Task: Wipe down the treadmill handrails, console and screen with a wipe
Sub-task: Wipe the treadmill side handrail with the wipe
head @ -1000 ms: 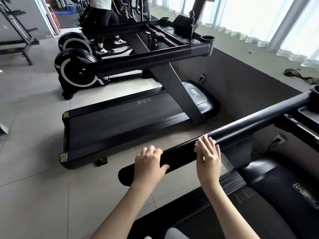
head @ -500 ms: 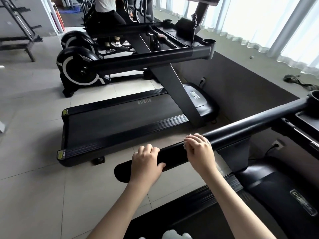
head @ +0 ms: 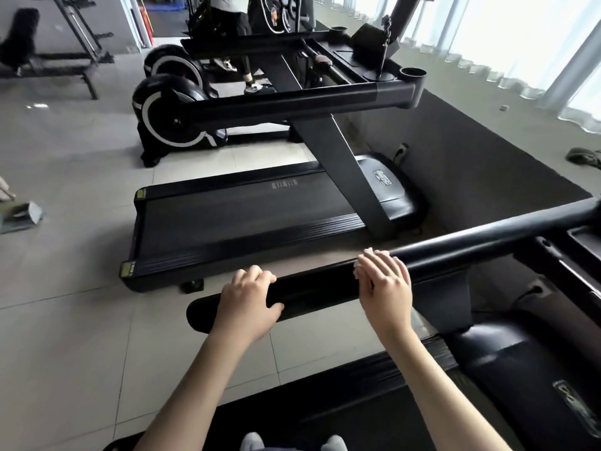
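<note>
right hand lies flat, pressing the wipe onto the handrail near its free end, left hand gripping that handrail just beside; early stage by my read, console and screen (out of view) not yet wiped.

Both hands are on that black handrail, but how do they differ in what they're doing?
The left hand grips the handrail bare, fingers curled over its top; the right hand lies flatter, fingers fairly straight, pressing a white wipe onto it. The left hand sits near the rail's free end; the right hand is farther along. Both rest on the same rail.
</note>
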The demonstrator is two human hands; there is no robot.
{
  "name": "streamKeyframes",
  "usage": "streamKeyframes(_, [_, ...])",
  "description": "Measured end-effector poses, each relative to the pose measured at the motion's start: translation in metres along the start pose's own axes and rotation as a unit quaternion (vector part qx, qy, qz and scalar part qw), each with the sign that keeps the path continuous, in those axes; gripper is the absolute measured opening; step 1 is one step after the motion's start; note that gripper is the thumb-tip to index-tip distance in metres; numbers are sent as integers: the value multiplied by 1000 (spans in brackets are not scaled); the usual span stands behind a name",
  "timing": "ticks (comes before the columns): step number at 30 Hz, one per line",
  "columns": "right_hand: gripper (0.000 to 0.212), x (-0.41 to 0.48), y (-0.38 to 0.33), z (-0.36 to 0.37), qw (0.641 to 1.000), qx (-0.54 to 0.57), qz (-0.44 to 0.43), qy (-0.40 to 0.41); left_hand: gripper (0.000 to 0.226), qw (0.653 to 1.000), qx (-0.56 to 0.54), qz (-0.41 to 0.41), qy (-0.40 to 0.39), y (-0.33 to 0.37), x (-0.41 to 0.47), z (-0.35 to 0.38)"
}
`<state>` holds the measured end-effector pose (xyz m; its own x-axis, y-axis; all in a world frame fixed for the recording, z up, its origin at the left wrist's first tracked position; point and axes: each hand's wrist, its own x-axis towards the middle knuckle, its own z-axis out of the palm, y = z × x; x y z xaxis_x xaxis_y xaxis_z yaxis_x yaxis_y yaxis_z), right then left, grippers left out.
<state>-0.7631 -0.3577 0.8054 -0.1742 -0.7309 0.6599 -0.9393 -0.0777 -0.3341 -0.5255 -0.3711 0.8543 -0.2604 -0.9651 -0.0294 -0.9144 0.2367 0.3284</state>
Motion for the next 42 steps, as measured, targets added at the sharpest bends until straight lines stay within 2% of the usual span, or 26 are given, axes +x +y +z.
streamKeyframes(3, [25, -11, -17, 8, 999, 34, 16, 17, 44, 1000, 9, -12, -3, 6, 0, 0])
streamKeyframes(7, [33, -19, -1, 6, 996, 28, -77, -17, 46, 999, 41, 0, -6, 17, 7, -1])
streamKeyframes(10, [28, -5, 22, -2, 1000, 2, -5, 11, 53, 999, 5, 46, 16, 41, 14, 2])
streamKeyframes(12, [27, 7, 16, -3, 998, 4, 53, 21, 57, 997, -3, 79, 25, 61, 21, 7])
streamKeyframes(13, [25, 12, 9, -2, 998, 13, 54, 14, 59, 996, 1, 90, 23, 69, 24, 10])
streamKeyframes(15, [16, 19, 1, 1, 999, 44, -3, -26, 58, 995, 25, 98, 14, 82, 28, 19])
streamKeyframes(18, [19, 30, 19, -8, 994, 32, -69, -80, 52, 997, 25, 74, 22, 85, 31, 29])
streamKeyframes(21, [22, 48, 46, -13, 995, -25, 16, -93, 50, 998, 6, 61, 27, 85, 34, 31])
streamKeyframes(23, [31, 53, 41, -10, 994, -44, 66, -81, 50, 998, 3, 56, 28, 86, 35, 31])
streamKeyframes(24, [33, 51, 32, -7, 995, -41, 56, -74, 49, 998, 1, 54, 28, 87, 35, 31])
streamKeyframes(27, [27, 31, 14, -7, 995, 28, -42, -88, 49, 998, 0, 51, 29, 87, 34, 31])
streamKeyframes(29, [19, 31, 25, -15, 993, 41, -69, -83, 48, 998, -1, 51, 32, 87, 34, 30])
streamKeyframes(32, [25, 36, 52, -20, 999, -6, -18, -32, 48, 998, -4, 49, 30, 87, 34, 31])
streamKeyframes(35, [32, 22, 49, -11, 999, -2, 38, 10, 48, 998, -1, 47, 33, 87, 34, 31])
streamKeyframes(40, [36, -13, 41, -5, 998, 35, -52, -29, 46, 999, 6, 45, 22, 88, 38, 29])
streamKeyframes(42, [36, -11, 57, -8, 999, 13, -28, -16, 45, 999, 7, 45, 20, 88, 39, 29])
